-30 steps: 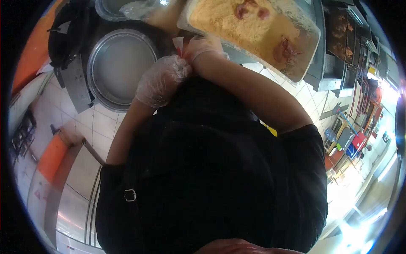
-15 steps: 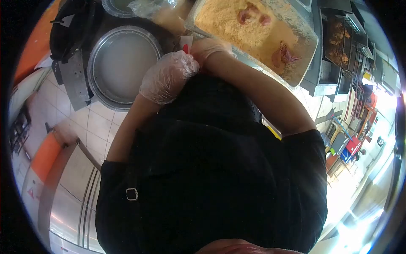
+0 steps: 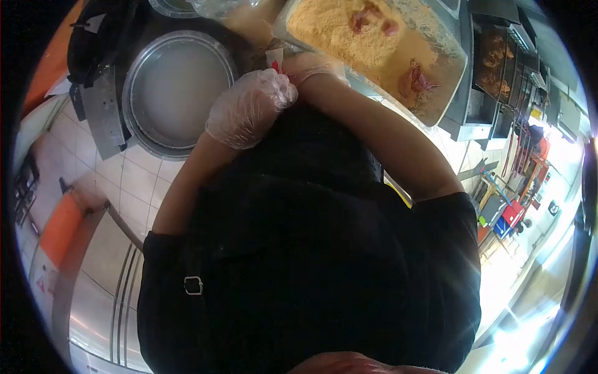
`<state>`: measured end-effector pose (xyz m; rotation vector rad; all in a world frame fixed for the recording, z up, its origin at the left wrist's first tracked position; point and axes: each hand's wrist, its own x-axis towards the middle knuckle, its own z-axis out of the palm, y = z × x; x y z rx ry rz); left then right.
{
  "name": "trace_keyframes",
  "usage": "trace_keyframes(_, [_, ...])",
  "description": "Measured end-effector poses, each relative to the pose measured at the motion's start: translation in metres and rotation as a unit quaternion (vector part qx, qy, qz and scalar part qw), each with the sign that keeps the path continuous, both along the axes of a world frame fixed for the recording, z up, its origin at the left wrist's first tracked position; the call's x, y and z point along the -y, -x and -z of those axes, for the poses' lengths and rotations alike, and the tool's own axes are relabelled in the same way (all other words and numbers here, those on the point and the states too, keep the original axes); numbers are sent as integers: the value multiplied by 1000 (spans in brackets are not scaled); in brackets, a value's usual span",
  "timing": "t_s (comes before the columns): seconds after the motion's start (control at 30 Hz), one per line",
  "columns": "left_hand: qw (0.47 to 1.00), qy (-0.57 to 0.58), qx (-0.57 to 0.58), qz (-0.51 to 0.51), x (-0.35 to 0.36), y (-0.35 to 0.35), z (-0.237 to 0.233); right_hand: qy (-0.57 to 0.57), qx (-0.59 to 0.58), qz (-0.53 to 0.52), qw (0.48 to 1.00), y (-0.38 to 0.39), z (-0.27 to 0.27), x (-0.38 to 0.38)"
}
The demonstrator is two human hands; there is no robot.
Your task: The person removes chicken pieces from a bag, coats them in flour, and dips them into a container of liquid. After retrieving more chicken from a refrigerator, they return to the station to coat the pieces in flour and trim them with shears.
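My left hand (image 3: 249, 111), in a clear plastic glove, is closed with its fingertips drawn in close to my right hand. My right hand (image 3: 314, 67), also in a thin clear glove, meets it in front of my body, its fingers mostly hidden. A small white piece with a red mark (image 3: 275, 61) sticks up between the hands; what the left fingers grip I cannot tell. Just beyond the right hand lies a clear tub (image 3: 446, 115) of pale orange flour (image 3: 324, 25), with pieces of raw meat (image 3: 416, 82) on it. Left of my left hand stands a round pot (image 3: 132, 115) of cloudy whitish liquid (image 3: 180, 90).
Part of another round container (image 3: 174, 6) and a clear plastic bag (image 3: 218, 9) show at the top edge. To the right is a metal unit (image 3: 476, 106) with browned fried pieces (image 3: 495, 62) inside. A steel cabinet (image 3: 103, 268) stands at lower left on the tiled floor (image 3: 137, 181).
The hands stay together in nearly the same place, the left one a little further right. The pot and tub sit slightly further left in view.
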<state>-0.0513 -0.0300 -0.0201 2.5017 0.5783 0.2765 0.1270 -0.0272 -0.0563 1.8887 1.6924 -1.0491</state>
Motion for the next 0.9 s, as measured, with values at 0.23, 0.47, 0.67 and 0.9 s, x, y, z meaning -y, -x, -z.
trace_keyframes(0.23, [1000, -5, -23, -9, 1, -1, -19, 9, -44, -26, 999, -4, -37, 2])
trace_keyframes(0.47, [999, -6, 24, -39, -1, 8, -4, -128, -161, -13, 978, -38, -103, 12])
trace_keyframes(0.67, [997, -35, 41, -55, -7, -2, -10, -185, -420, 401, 793, -87, -114, 52])
trace_keyframes(0.9, [975, 108, 148, -123, -15, -43, -44, -206, -672, 553, 447, -97, -80, 64])
